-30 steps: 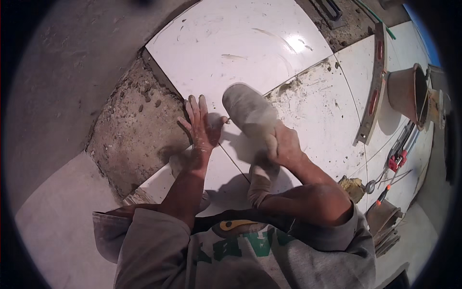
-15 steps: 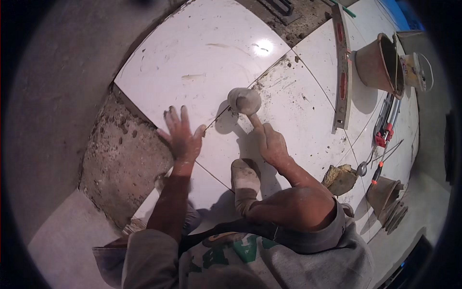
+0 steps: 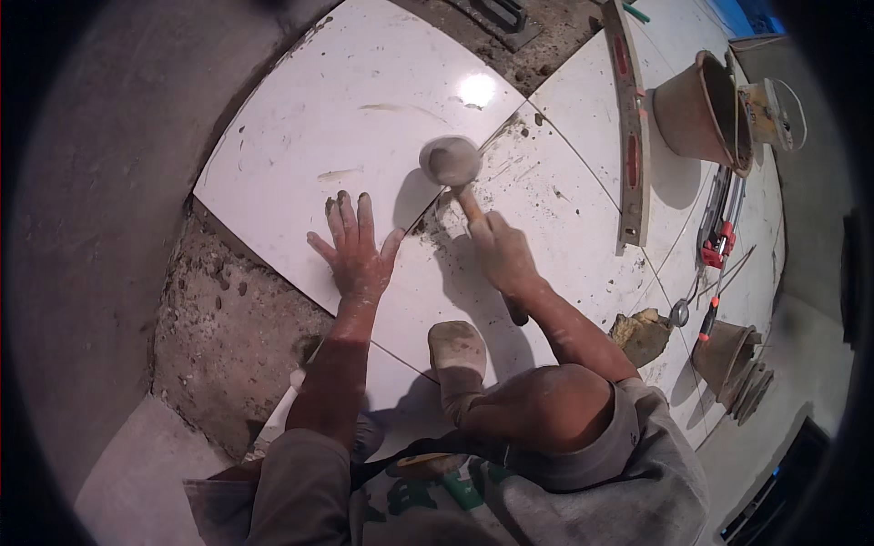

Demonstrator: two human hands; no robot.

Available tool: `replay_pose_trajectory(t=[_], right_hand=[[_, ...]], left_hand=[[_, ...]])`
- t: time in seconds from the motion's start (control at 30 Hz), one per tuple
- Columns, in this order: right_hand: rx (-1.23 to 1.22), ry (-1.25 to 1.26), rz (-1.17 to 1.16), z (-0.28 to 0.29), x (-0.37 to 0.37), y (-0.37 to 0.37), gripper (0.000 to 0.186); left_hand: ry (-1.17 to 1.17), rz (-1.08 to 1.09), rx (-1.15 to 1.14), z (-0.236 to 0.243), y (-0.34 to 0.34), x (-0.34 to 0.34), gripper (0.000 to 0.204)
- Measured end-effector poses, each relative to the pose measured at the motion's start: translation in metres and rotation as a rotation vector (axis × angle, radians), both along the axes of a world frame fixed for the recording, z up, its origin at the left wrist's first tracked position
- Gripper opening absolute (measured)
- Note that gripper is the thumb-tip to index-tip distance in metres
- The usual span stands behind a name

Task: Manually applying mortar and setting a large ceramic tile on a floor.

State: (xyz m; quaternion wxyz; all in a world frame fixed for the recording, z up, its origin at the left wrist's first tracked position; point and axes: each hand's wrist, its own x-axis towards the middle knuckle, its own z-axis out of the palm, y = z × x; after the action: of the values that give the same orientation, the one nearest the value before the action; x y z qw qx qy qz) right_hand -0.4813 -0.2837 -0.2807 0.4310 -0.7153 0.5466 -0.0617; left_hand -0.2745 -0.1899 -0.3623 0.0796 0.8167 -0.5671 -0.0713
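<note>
My right hand (image 3: 506, 259) is closed around the handle of a mallet (image 3: 452, 162) with a thick, round greyish head. The dark handle end shows below my wrist. The mallet head hangs over the joint beside a large white tile (image 3: 300, 118); a shadow lies next to it, and whether it touches is hard to tell. My left hand (image 3: 358, 259) lies with fingers spread on the white tiling, close to the large tile's near edge. Grey dirt covers the fingertips. Mortar crumbs (image 3: 451, 218) are scattered along the joint between the hands.
Bare rough mortar (image 3: 228, 318) shows at the left, along the wall. To the right lie a long spirit level (image 3: 631, 136), a bucket (image 3: 696, 114), a small pail (image 3: 774, 114), a tile cutter (image 3: 719, 244), a sponge (image 3: 641, 337) and a tipped bucket (image 3: 724, 359). My foot (image 3: 457, 355) rests on the tiles.
The mallet head has moved farther from me along the joint, and more of its handle shows. My left hand has shifted right and farther onto the tile. The whole view has tilted slightly.
</note>
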Motion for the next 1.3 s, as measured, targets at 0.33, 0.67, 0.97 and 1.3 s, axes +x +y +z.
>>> replay_pose_trajectory(t=[0.33, 0.67, 0.97, 1.3], right_hand=[[-0.128, 0.081, 0.127, -0.007, 0.001, 0.002, 0.037], [0.041, -0.001, 0.15, 0.02, 0.002, 0.02, 0.032], [-0.09, 0.096, 0.493, 0.003, 0.02, 0.046, 0.038], [-0.115, -0.035, 0.222, -0.031, -0.027, 0.044, 0.037]], left_hand=[[-0.004, -0.015, 0.002, 0.006, -0.006, 0.002, 0.076], [0.125, -0.039, -0.049, 0.006, 0.029, 0.013, 0.065], [0.002, 0.074, 0.099, 0.001, 0.069, 0.014, 0.064], [0.039, 0.059, 0.052, 0.011, 0.055, 0.01, 0.075]])
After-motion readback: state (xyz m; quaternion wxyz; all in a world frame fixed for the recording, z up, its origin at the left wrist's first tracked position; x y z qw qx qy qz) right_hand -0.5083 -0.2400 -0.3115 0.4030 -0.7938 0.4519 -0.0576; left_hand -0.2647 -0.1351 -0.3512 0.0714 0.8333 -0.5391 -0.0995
